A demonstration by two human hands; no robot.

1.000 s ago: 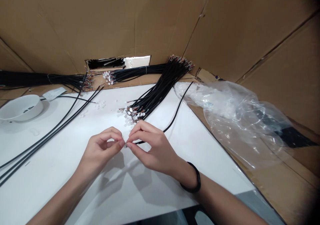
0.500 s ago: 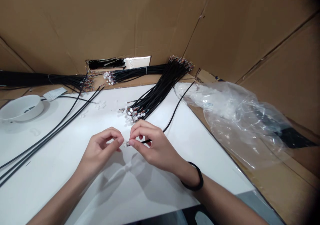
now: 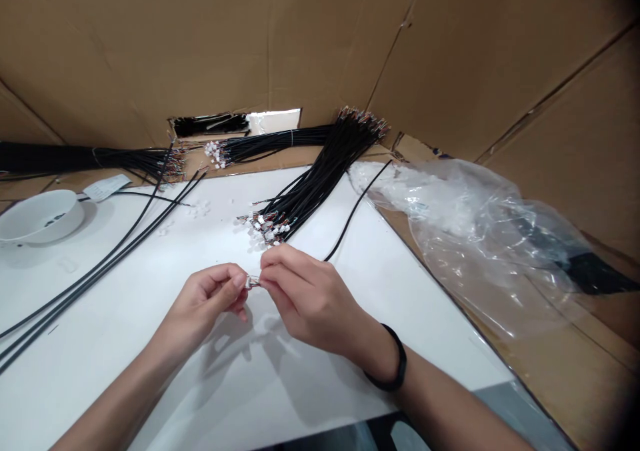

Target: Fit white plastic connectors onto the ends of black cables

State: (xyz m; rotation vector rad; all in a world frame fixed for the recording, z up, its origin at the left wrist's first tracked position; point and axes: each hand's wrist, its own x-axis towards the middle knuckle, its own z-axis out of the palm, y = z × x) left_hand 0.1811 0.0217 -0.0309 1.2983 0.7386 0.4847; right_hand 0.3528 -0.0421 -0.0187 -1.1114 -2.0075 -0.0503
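White connector [image 3: 249, 282]: just one in hand, held up between both sets of fingertips above the white tabletop [image 3: 125, 317]; partly covered by the left thumb, way too small to count pins
Left hand [image 3: 205, 297]: pinching that connector between thumb and forefinger, other fingers half tucked out of sight
Right hand [image 3: 315, 297]: pinching the thin wires [image 3: 255, 281] right behind the connector; wire count lost under the fingertips, tbh
Loose black cable [image 3: 356, 214]: one, running from behind the right hand toward the clear plastic bag [image 3: 450, 204]; near end hidden, so can't tell if joined to those wires
Cable bundles: three, strands too packed to count; big one [image 3: 320, 177] tipped with white plugs [image 3: 265, 227], another [image 3: 270, 145] behind, left one [image 3: 65, 156] chopped by the frame
Long cables [image 3: 100, 271]: three, cut off at left
White bowl [image 3: 60, 227]: one, clipped by the edge, few dark bits inside, unidentifiable
Paper tag [image 3: 106, 187]: one, beside the bowl, print unreadable
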